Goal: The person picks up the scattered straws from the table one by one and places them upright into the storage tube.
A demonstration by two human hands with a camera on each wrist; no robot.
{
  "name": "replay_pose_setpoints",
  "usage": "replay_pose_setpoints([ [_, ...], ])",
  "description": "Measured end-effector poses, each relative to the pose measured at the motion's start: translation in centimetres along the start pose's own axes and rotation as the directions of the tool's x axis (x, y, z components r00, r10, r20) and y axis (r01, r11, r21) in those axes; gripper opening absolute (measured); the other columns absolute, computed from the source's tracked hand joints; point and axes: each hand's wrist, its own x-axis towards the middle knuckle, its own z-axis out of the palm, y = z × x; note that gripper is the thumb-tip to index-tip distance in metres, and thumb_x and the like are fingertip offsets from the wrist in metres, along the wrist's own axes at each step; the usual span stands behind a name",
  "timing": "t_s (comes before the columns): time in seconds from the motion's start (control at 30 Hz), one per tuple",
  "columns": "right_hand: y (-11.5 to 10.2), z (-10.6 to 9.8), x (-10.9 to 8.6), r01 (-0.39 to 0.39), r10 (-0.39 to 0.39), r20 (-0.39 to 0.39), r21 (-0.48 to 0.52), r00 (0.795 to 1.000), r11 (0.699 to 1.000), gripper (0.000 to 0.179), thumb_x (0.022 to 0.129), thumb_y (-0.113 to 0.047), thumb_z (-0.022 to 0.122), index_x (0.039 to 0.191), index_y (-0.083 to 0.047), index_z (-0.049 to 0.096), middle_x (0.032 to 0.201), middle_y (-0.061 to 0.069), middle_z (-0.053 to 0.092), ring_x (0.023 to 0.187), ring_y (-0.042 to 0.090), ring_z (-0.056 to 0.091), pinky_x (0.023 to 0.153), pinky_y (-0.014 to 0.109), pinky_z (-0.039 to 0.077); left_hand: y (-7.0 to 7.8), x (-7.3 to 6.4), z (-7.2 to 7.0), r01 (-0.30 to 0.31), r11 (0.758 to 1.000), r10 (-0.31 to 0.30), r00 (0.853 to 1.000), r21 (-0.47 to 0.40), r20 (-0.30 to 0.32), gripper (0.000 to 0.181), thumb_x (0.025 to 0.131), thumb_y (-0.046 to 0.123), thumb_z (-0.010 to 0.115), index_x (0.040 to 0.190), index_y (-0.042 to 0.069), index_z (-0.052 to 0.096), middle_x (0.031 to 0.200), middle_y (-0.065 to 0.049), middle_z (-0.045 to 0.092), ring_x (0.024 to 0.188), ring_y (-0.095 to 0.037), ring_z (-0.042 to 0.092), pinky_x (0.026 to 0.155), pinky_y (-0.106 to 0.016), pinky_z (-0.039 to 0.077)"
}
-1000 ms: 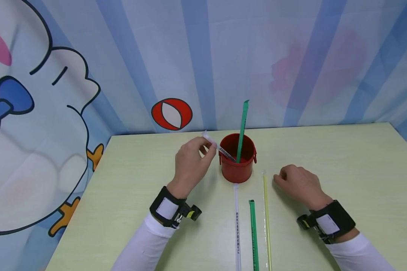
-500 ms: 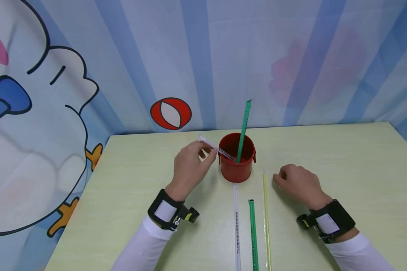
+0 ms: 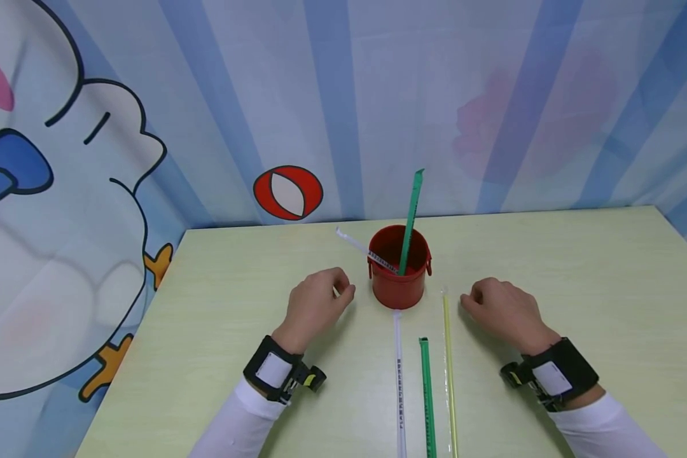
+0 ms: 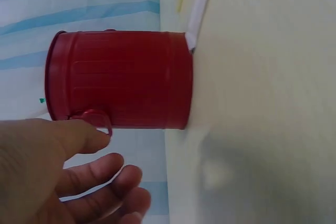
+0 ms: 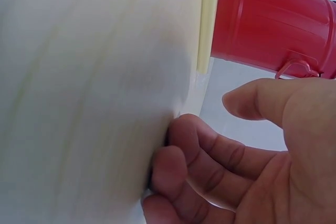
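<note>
Bucket (image 3: 397,291), red and upright, stands just to the right of the left grip (image 3: 317,304) and slightly farther from the person, with a narrow gap between its wall and the fingertips. From the right grip (image 3: 504,313) it lies to the left, well apart.

The left grip is loose and holds nothing: the left wrist view shows the thumb parted from the bent fingers, its tip in line with the bucket's small handle (image 4: 98,112). Beyond the left fingertips, not touching them, a leaning pale strip (image 3: 352,240) slants out of the bucket over the rim, its free end pointing left. Farther right of the left grip, an upright green strip (image 3: 411,216) rises steeply from the bucket, its top tipped a little to the right.

Between the two grips, on the surface (image 3: 595,280), three strips run toward the person: a flat pale strip (image 3: 400,381) with its far end by the bucket's foot, a flat green strip (image 3: 427,394), and a yellow strip (image 3: 449,375). The yellow one lies nearest the right grip, just to the left of its thumb and apart from it.

The right grip is empty too, with fingers loosely curled down by the surface and the thumb held clear of them.
</note>
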Motion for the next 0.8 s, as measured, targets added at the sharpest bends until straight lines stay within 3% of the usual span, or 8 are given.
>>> replay_pose_setpoints([
  [0.2,-0.1,0.0,0.0,-0.005,0.005,0.004,0.000,1.000,1.000,0.030,0.089,-0.024,0.053,0.062,-0.011,0.055,0.053,0.000,0.040,0.049,0.016,0.041,0.044,0.027,0.025,-0.7,-0.5,0.9,0.012,0.998,-0.018,0.994,0.059,0.107,0.017,0.089,0.022,0.062,0.074,0.015,0.058,0.061,0.002,0.052,0.057,-0.012,0.049,0.046,-0.022,0.034],
  [0.4,-0.2,0.0,0.0,-0.002,0.002,0.008,0.003,1.000,1.000,0.029,0.089,-0.024,0.053,0.063,-0.011,0.056,0.054,0.000,0.040,0.050,0.016,0.041,0.044,0.027,0.025,-1.1,-0.7,1.6,-0.016,0.996,-0.002,0.980,0.086,0.201,0.021,0.088,0.019,0.059,0.067,0.017,0.055,0.056,0.005,0.047,0.056,-0.011,0.047,0.046,-0.023,0.030],
  [0.8,-0.3,-0.2,-0.1,0.005,-0.005,0.013,-0.003,1.000,1.000,0.026,0.090,-0.025,0.055,0.069,-0.010,0.059,0.055,0.001,0.044,0.051,0.016,0.043,0.044,0.027,0.027,-1.0,-0.8,1.9,-0.021,0.996,0.002,0.978,0.091,0.208,0.022,0.088,0.018,0.059,0.066,0.017,0.054,0.055,0.005,0.045,0.055,-0.011,0.045,0.045,-0.023,0.028],
])
